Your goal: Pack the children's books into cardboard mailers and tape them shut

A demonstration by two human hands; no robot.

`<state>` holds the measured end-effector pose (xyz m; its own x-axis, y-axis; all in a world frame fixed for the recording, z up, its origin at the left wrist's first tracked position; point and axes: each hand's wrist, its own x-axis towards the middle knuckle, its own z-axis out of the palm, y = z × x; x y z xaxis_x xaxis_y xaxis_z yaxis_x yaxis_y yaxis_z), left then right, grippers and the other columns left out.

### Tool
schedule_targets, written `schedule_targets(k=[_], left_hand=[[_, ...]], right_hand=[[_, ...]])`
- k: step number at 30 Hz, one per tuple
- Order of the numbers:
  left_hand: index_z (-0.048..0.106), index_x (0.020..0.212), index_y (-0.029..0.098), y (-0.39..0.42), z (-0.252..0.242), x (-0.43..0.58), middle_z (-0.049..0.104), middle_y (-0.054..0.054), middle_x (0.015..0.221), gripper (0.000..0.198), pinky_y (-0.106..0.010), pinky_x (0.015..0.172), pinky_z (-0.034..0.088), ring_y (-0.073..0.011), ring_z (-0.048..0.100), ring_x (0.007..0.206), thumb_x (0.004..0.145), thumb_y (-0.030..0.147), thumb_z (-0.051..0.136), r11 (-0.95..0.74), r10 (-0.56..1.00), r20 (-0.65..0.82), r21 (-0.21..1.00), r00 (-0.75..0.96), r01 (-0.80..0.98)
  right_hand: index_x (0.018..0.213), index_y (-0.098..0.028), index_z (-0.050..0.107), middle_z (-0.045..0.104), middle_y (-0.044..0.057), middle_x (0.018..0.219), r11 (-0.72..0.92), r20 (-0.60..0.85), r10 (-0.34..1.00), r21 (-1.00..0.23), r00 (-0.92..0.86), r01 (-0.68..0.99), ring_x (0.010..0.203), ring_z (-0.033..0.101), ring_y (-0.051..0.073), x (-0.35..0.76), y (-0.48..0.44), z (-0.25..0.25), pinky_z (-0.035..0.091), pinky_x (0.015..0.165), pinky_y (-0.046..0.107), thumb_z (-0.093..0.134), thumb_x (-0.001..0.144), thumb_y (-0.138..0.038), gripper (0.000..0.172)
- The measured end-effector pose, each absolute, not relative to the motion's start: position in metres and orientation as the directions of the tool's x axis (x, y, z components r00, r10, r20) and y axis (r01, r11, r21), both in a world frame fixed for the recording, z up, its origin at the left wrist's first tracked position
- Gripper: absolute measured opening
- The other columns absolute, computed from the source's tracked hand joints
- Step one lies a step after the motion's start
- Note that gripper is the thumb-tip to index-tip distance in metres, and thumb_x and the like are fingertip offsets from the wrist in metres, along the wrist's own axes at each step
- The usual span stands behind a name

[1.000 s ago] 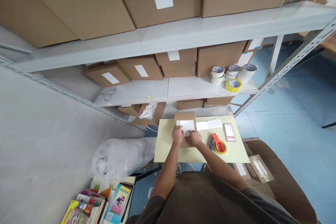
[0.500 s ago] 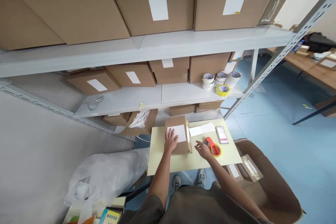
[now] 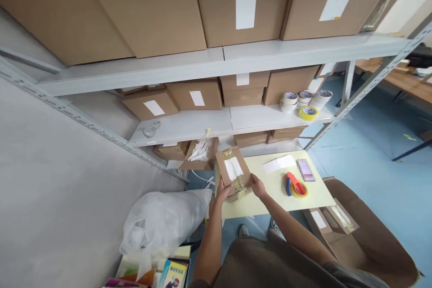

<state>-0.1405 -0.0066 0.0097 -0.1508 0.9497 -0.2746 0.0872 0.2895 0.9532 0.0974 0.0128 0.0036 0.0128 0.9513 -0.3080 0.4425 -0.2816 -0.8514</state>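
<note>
Between my two hands I hold a small cardboard box point(image 3: 245, 166), tilted above the left part of the pale yellow table point(image 3: 270, 200). A white label and a strip of clear tape show on its upper face. My left hand point(image 3: 223, 191) grips the near left corner, thumb on top. At the near right corner, my right hand point(image 3: 258, 186) is closed on the edge. To the right on the table lie a red and blue tape dispenser point(image 3: 294, 184) with a yellow-rimmed roll, a white label sheet point(image 3: 279, 164) and a blurred-out pinkish item point(image 3: 305, 170).
A grey shelf rack point(image 3: 189, 129) stands ahead with cardboard boxes and tape rolls point(image 3: 308, 113). An open box of white material point(image 3: 201, 149) sits left of the table. A large open carton point(image 3: 374, 238) is at the right, a stuffed plastic bag point(image 3: 165, 216) at the left.
The box has been lifted and turned, and a taped, labelled face now shows. My right hand has moved left from beside the dispenser onto the box. The view has shifted left.
</note>
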Motion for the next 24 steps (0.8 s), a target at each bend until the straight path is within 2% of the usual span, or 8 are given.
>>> schedule_targets(k=[2, 7, 12, 15, 19, 21, 24], left_hand=[[0.048, 0.156, 0.02, -0.006, 0.015, -0.146, 0.072, -0.018, 0.137, 0.101, -0.048, 0.107, 0.054, -0.0362, 0.069, 0.125, 0.069, 0.051, 0.089, 0.286, 0.953, -0.276, 0.956, -0.122, 0.072], [0.05, 0.155, 0.025, 0.016, 0.041, -0.142, 0.072, -0.014, 0.139, 0.097, -0.046, 0.109, 0.053, -0.0345, 0.067, 0.13, 0.07, 0.048, 0.091, 0.249, 0.968, -0.248, 0.953, -0.026, 0.171], [0.049, 0.157, 0.027, 0.045, 0.082, -0.097, 0.066, -0.013, 0.147, 0.091, -0.046, 0.114, 0.051, -0.0321, 0.065, 0.134, 0.078, 0.051, 0.087, 0.12, 0.972, -0.154, 0.975, 0.179, 0.187], [0.048, 0.159, 0.027, 0.06, 0.112, -0.047, 0.068, -0.013, 0.145, 0.09, -0.047, 0.114, 0.052, -0.0322, 0.066, 0.133, 0.081, 0.052, 0.085, 0.088, 0.94, -0.125, 0.988, 0.316, 0.129], [0.042, 0.164, 0.026, 0.071, 0.146, 0.043, 0.064, -0.014, 0.151, 0.095, -0.044, 0.113, 0.054, -0.0316, 0.064, 0.135, 0.084, 0.054, 0.084, 0.045, 0.87, -0.08, 0.995, 0.487, 0.084], [0.039, 0.166, 0.025, 0.072, 0.156, 0.095, 0.061, -0.013, 0.155, 0.098, -0.044, 0.115, 0.052, -0.0316, 0.063, 0.138, 0.084, 0.054, 0.084, 0.022, 0.822, -0.056, 0.998, 0.566, 0.066], [0.038, 0.167, 0.024, 0.071, 0.161, 0.177, 0.059, -0.013, 0.156, 0.099, -0.046, 0.119, 0.05, -0.0323, 0.06, 0.14, 0.084, 0.052, 0.084, 0.023, 0.735, -0.052, 0.998, 0.676, 0.052]], right_hand=[[0.144, -0.027, 0.066, 0.079, 0.006, 0.127, -0.252, -0.271, 0.962, -0.855, 0.025, 0.453, 0.12, 0.072, 0.032, 0.097, 0.01, 0.012, 0.055, 0.106, 0.046, 0.063, 0.079, -0.025, 0.064], [0.139, -0.027, 0.07, 0.082, 0.005, 0.118, -0.252, -0.209, 0.967, -0.854, 0.142, 0.455, 0.105, 0.075, 0.029, 0.114, -0.008, 0.038, 0.058, 0.099, 0.042, 0.064, 0.077, -0.019, 0.064], [0.131, -0.028, 0.077, 0.08, 0.006, 0.126, -0.213, -0.121, 0.934, -0.943, 0.335, 0.255, 0.11, 0.075, 0.031, 0.155, -0.025, 0.072, 0.059, 0.1, 0.046, 0.074, 0.075, -0.025, 0.056], [0.126, -0.028, 0.08, 0.078, 0.006, 0.131, -0.141, -0.067, 0.864, -0.984, 0.499, 0.113, 0.122, 0.071, 0.034, 0.194, -0.036, 0.096, 0.055, 0.108, 0.052, 0.077, 0.078, -0.037, 0.049], [0.13, -0.027, 0.077, 0.074, 0.007, 0.139, 0.018, 0.028, 0.732, -1.0, 0.681, 0.021, 0.134, 0.063, 0.032, 0.253, -0.059, 0.121, 0.047, 0.119, 0.051, 0.076, 0.084, -0.048, 0.05], [0.134, -0.027, 0.073, 0.07, 0.008, 0.143, 0.064, 0.036, 0.664, -0.998, 0.747, -0.009, 0.135, 0.061, 0.031, 0.283, -0.074, 0.126, 0.05, 0.115, 0.049, 0.072, 0.087, -0.048, 0.051], [0.139, -0.026, 0.066, 0.068, 0.01, 0.143, 0.062, -0.03, 0.553, -0.995, 0.833, -0.077, 0.133, 0.062, 0.03, 0.332, -0.097, 0.127, 0.055, 0.107, 0.047, 0.068, 0.088, -0.044, 0.054]])
